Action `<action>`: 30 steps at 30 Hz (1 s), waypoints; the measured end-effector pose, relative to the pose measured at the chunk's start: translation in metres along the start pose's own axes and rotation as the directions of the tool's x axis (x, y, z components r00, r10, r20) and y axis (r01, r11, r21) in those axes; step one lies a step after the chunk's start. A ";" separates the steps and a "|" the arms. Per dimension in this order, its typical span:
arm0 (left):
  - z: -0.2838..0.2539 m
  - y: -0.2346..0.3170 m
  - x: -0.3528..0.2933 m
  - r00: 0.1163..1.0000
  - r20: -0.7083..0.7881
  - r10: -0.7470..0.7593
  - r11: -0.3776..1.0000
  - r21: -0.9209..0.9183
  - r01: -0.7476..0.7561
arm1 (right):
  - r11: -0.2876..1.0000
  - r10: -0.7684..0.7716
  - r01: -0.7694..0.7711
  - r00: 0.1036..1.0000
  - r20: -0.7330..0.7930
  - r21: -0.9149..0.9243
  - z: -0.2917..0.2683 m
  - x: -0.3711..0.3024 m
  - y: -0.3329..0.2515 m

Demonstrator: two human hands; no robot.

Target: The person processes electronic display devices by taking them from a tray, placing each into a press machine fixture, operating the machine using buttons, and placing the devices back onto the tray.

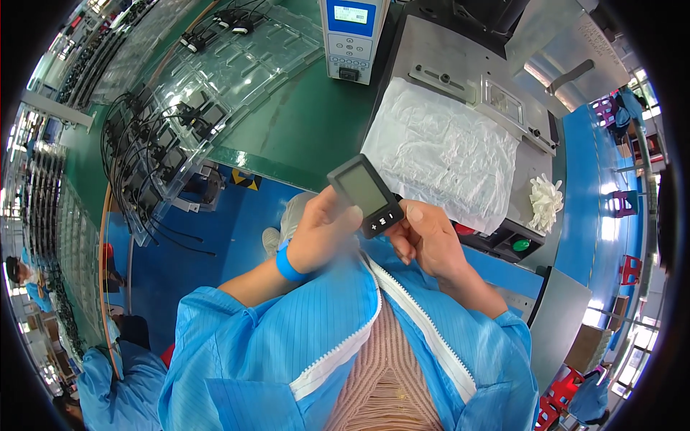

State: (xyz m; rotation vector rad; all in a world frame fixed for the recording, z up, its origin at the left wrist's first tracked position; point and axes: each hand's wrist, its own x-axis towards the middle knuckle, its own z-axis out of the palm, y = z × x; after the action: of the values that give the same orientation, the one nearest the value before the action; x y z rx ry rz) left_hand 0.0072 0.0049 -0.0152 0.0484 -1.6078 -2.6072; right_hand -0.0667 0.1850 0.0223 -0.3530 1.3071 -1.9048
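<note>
Single head view, fisheye, looking steeply down past chest; green workbench (302, 129) close ahead.

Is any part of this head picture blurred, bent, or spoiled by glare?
In the head view, the fisheye lens bends the green conveyor toward the black rim; the clear trays catch glare; the left hand is slightly smeared at the wrist, while the small grey device and the right hand look sharp.

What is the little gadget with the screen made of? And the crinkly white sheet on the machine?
The gadget looks like hard dark plastic: smooth matte case, glossy grey screen, moulded buttons. The white sheet looks like thin plastic film: see-through, shiny and full of wrinkles, though it could be waxy paper.
</note>
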 end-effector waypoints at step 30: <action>0.012 0.011 -0.037 0.956 -0.287 0.056 0.998 -0.012 -0.062 | 0.943 0.005 -0.020 0.999 -0.045 -0.332 0.033 0.003 0.011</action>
State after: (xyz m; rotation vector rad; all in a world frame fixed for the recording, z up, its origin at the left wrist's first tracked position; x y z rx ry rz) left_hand 0.0433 0.0138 -0.0009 0.3544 -1.4583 -2.4353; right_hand -0.0438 0.1587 0.0265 -0.4741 1.6608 -1.6864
